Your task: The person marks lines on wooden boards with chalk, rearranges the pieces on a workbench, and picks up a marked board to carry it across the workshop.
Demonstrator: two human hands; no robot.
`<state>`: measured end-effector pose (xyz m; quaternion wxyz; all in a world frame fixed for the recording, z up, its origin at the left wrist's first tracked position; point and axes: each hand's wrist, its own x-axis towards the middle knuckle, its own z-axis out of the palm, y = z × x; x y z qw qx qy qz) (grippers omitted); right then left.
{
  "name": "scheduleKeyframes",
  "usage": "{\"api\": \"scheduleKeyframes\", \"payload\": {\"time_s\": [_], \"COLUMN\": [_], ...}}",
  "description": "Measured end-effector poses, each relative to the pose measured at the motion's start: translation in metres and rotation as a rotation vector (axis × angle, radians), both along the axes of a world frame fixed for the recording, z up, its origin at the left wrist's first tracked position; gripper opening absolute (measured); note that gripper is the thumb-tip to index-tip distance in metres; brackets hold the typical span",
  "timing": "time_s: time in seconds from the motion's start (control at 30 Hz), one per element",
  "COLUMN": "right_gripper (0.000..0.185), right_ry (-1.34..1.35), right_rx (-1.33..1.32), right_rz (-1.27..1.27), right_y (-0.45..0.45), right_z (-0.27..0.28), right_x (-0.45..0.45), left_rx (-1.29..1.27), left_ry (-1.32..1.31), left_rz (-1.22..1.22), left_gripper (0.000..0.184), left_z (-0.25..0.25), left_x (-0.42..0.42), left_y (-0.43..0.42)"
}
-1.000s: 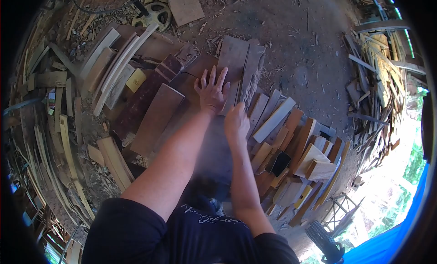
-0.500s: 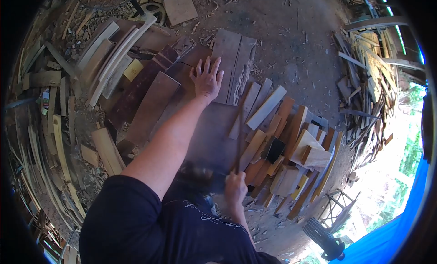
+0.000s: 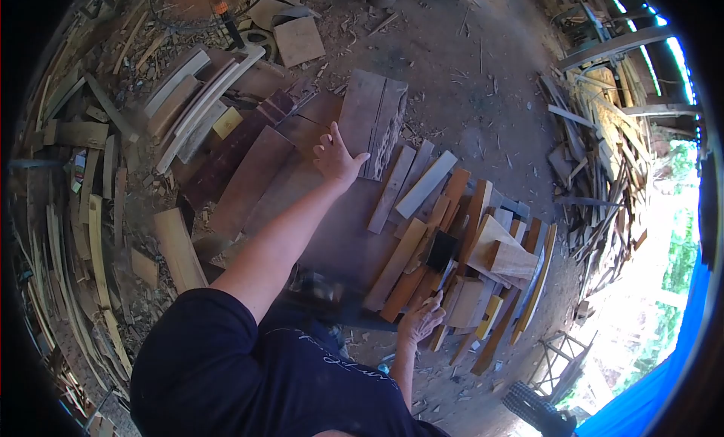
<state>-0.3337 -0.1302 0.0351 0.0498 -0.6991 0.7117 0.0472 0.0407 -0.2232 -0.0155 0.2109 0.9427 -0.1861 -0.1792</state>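
My left hand (image 3: 338, 162) reaches over the work surface with fingers apart and thumb out. It holds nothing and is nearest to a wide brown board (image 3: 363, 109) with a dark lengthwise line and a rough right edge. My right hand (image 3: 421, 320) is at the near edge of a pile of short wood offcuts. Its fingers are apart, with nothing plainly in them. Close to it are an orange-brown strip (image 3: 411, 290), a small black block (image 3: 442, 251) and a pale block (image 3: 469, 301). A light grey strip (image 3: 426, 184) lies on top at the pile's far side.
Reddish-brown boards (image 3: 253, 180) lie to the left, with curved pale planks (image 3: 207, 109) beyond them. Long scrap strips (image 3: 96, 241) line the far left. A scrap wood heap (image 3: 603, 150) stands at the right. Another person (image 3: 534, 408) is at the lower right, near a blue tarp (image 3: 641, 392).
My right hand has let go of a thin dark strip and moved right to the offcut pile. My left hand has lifted or slid slightly nearer me, its thumb now spread.
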Motion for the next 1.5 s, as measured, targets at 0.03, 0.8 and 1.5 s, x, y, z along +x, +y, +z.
{"api": "scheduleKeyframes", "payload": {"time_s": [0.03, 0.8, 1.5], "right_gripper": [0.060, 0.068, 0.051], "right_ry": [-0.003, -0.171, -1.894], "right_rx": [-0.001, -0.208, 0.426], "right_rz": [0.004, 0.031, -0.426], "right_y": [0.002, 0.042, 0.093], "right_z": [-0.002, 0.034, 0.115], "right_x": [0.000, -0.016, 0.029], "left_rx": [0.031, -0.951, -0.835], "left_ry": [0.046, 0.805, 1.504], "left_rz": [0.053, 0.085, -0.407], "left_gripper": [0.109, 0.064, 0.049], "left_z": [0.003, 0.003, 0.121], "left_x": [0.000, -0.029, -0.151], "left_y": [-0.002, 0.121, 0.266]}}
